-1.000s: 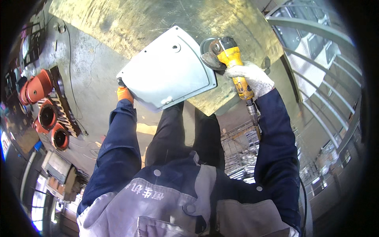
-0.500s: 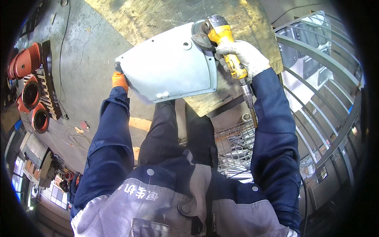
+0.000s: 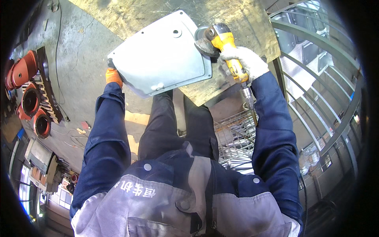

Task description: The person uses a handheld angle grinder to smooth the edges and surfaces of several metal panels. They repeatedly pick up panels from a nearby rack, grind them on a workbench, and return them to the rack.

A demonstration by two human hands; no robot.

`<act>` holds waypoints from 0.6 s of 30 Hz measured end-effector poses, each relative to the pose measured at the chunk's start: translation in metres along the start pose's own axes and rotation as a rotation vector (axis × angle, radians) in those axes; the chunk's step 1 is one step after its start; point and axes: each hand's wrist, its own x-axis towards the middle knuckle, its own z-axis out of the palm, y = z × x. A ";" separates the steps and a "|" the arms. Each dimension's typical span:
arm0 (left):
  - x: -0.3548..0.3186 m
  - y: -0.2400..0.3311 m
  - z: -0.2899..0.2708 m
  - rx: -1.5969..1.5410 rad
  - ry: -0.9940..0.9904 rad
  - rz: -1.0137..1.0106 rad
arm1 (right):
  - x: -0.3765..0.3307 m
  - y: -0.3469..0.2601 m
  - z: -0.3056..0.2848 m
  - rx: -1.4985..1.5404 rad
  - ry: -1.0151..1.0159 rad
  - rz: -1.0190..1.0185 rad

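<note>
grinder (image 3: 221, 39) right of plate (image 3: 162, 55), red housings (image 3: 23, 94) far left

no packages, labels, signs, screens

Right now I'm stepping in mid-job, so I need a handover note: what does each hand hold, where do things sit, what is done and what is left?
Left hand, orange-gloved: grips the left edge of the grey metal cover plate, holding it up.
Right hand, white-gloved: holds the yellow angle grinder; its disc sits at the plate's right edge.
Below: a worn board on the floor.
Done: cannot tell how much edge is ground.
Left: likely the remaining edge.
</note>
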 end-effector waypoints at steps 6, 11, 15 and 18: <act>0.009 0.000 -0.003 -0.123 -0.013 -0.046 | -0.016 0.053 -0.010 0.138 -0.014 0.030; 0.005 0.004 -0.005 -0.016 -0.041 -0.001 | -0.020 0.096 -0.012 0.222 -0.065 0.027; 0.002 0.009 -0.005 -0.048 -0.062 -0.029 | -0.025 0.124 -0.013 0.350 -0.127 0.027; 0.009 0.010 -0.008 -0.071 -0.087 -0.060 | -0.030 0.143 -0.012 0.427 -0.132 0.036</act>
